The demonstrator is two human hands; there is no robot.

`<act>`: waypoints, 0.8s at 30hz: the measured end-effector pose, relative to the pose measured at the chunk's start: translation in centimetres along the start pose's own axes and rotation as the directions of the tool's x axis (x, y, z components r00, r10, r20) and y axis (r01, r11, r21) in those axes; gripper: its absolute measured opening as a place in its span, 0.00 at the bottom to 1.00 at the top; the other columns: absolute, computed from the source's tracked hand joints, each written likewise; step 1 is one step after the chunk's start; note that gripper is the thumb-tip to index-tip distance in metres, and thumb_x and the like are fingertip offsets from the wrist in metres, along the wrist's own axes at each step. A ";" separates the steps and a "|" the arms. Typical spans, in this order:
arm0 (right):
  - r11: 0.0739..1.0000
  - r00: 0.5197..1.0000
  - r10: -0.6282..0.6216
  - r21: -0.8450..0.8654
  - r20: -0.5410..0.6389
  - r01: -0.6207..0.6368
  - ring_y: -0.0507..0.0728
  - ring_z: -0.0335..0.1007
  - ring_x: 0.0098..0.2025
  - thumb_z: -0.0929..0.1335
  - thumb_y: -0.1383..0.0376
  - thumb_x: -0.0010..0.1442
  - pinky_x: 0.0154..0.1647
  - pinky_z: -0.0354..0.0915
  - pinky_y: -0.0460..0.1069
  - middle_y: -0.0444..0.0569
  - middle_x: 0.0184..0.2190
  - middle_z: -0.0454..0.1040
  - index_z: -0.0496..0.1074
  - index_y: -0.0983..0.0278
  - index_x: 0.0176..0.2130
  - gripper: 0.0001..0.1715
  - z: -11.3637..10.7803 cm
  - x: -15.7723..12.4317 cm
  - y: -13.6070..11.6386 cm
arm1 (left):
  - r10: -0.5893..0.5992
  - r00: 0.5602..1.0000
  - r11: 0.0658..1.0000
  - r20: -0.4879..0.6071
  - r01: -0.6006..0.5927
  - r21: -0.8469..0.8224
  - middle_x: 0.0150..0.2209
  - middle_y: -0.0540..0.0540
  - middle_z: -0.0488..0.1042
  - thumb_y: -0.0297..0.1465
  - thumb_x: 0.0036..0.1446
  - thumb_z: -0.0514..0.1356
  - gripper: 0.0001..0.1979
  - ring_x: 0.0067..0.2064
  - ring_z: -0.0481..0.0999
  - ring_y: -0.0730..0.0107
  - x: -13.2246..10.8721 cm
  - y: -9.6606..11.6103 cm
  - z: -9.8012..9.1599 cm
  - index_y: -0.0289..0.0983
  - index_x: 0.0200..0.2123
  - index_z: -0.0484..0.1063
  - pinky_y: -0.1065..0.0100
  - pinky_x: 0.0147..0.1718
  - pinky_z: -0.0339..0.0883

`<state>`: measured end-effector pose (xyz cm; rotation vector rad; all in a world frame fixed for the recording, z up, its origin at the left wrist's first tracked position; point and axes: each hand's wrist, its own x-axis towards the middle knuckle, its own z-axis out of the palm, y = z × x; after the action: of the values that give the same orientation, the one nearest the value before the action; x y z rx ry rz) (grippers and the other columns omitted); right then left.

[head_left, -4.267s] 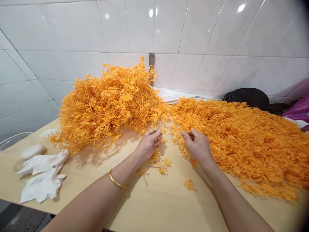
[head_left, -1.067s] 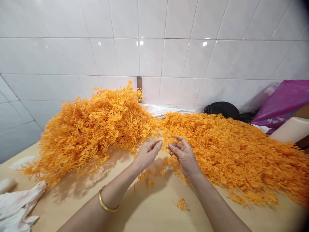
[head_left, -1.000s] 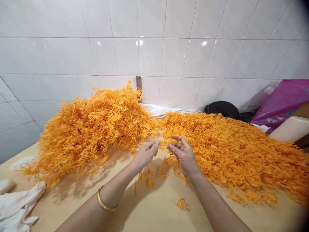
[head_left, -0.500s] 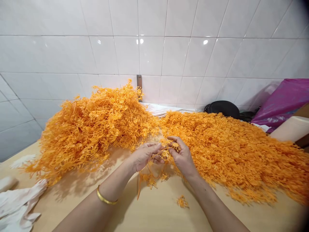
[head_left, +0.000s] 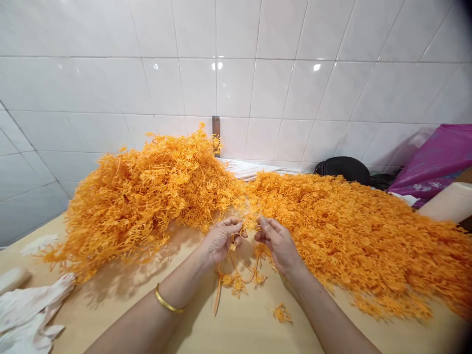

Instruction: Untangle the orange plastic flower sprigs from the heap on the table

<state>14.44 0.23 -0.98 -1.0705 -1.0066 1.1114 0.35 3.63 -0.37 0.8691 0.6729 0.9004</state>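
1. Orange, wiry strand (head_left: 233, 246) hangs beneath the left hand (head_left: 221, 241), whose thumb and fingers (head_left: 233, 227) appear to pinch its upper part.

2. Half a second ago the two hands were working close in on a small orange piece, which showed plainly at the right fingertips. Now a gap has opened between the hands, and that piece no longer shows there. My reading is that the left hand alone has hold of the strand.

3. Right hand (head_left: 278, 241): its fingers are bent in, thumb close to the forefinger. I cannot tell whether they meet or keep anything between them, since orange growth lies right behind.

4. Taking the gap between the hands as the clock's centre, orange sprigs (head_left: 237, 284) lie towards seven o'clock on the desk (head_left: 239, 337). They show more openly than they did half a second ago; whether they join the strand, I cannot tell.

5. One loose clump (head_left: 282, 313) sits at five o'clock, apart from the rest, just where it was.

6. Towards ten o'clock rises the tall heap (head_left: 140, 206); at three o'clock spreads the lower heap (head_left: 350, 241). Neither looks changed, so the difference seems confined to the hands and the strand.
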 end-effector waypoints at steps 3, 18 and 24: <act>0.998 0.995 -0.005 -0.060 0.098 0.011 0.48 0.58 0.24 0.68 0.54 0.45 0.28 0.57 0.45 0.41 0.21 0.63 0.66 0.65 0.26 0.16 0.4 -0.2 0.3 | 0.008 1.000 1.000 -0.017 -0.007 0.022 0.17 0.51 0.68 0.28 0.38 0.62 0.10 0.15 0.64 0.80 -0.2 -0.1 0.3 0.34 0.23 0.63 0.76 0.19 0.57; 0.775 0.941 -0.214 -0.541 0.261 0.326 0.48 0.52 0.22 0.62 0.66 0.51 0.21 0.48 0.44 0.41 0.18 0.60 0.64 0.66 0.20 0.10 0.4 -0.9 0.2 | -0.007 0.999 0.968 0.035 -0.002 0.252 0.24 0.46 0.72 0.31 0.37 0.64 0.11 0.23 0.67 0.77 -0.4 0.1 0.2 0.32 0.27 0.72 0.74 0.22 0.58; 0.870 0.957 -0.153 -0.425 0.248 0.249 0.48 0.50 0.21 0.65 0.64 0.48 0.21 0.48 0.44 0.40 0.17 0.57 0.61 0.65 0.18 0.12 0.2 -0.7 0.6 | 0.104 0.994 0.962 -0.019 -0.096 0.256 0.19 0.49 0.70 0.28 0.35 0.64 0.06 0.22 0.66 0.77 -0.3 -0.2 0.4 0.32 0.19 0.70 0.74 0.24 0.58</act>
<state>13.99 -0.36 -1.55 -1.1963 -1.5643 0.8428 0.61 3.12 -0.26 1.1279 0.7900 0.9328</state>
